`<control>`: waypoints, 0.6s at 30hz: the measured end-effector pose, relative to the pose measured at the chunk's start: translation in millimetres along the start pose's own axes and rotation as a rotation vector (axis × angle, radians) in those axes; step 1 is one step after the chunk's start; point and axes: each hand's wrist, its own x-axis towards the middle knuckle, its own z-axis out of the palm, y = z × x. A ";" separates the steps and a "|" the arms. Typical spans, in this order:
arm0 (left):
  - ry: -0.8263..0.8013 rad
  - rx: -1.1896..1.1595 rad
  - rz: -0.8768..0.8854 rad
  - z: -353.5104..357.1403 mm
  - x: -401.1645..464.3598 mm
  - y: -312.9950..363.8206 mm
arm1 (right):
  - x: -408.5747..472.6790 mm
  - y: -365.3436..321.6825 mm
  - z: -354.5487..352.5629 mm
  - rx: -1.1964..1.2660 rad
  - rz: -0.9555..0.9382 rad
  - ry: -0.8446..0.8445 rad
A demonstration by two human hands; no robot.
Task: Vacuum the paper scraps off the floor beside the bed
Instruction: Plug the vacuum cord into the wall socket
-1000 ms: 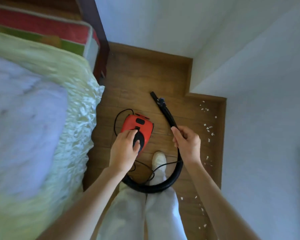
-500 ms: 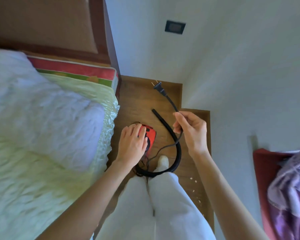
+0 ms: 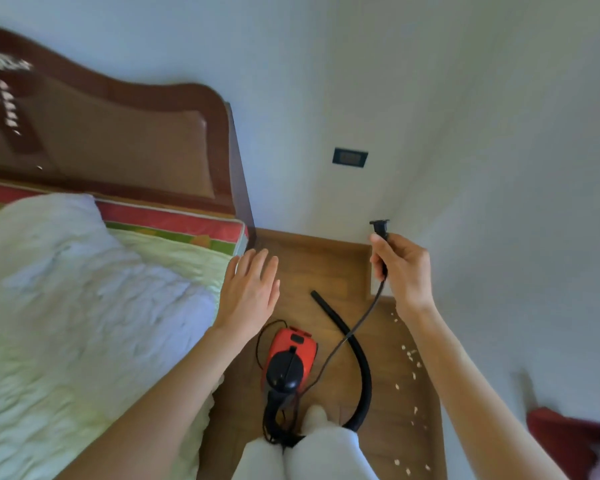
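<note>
A: What are the 2 hands doing?

B: The right hand (image 3: 404, 271) is raised, its fingers curled round the black power cord (image 3: 347, 337) just below the plug (image 3: 380, 226). The plug sticks up above the fist, in front of the white wall (image 3: 482, 116). The left hand (image 3: 250, 292) holds nothing; it hovers flat with fingers straight and slightly spread, above the edge of the bed (image 3: 84, 306) and the wood floor (image 3: 302, 261).

A: And the vacuum?

B: The red and black vacuum cleaner (image 3: 290, 355) sits on the floor between the bed and the person's feet, well apart from both hands. Its black hose (image 3: 355, 358) curves from near the white trousers (image 3: 326, 452) up to an open end lying on the floor. The cord runs from the right hand down across the hose to the tangle behind the vacuum.

A: Where are the scraps?

B: The paper scraps (image 3: 411, 355) lie scattered along the floor by the right-hand wall, beside the hose, not touching it.

A: Anything else?

B: A dark wall socket (image 3: 350, 157) is above the plug, well apart from it. A brown headboard (image 3: 136, 140) stands behind the bed.
</note>
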 end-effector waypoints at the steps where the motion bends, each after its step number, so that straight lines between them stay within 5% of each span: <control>1: 0.004 0.009 -0.003 0.6 11.8 1.3 | 13.2 -2.2 -3.1 0.017 0.004 -0.004; 18: -0.120 -0.011 0.073 64.7 255.6 -18.6 | 256.7 3.2 22.4 0.078 0.185 0.203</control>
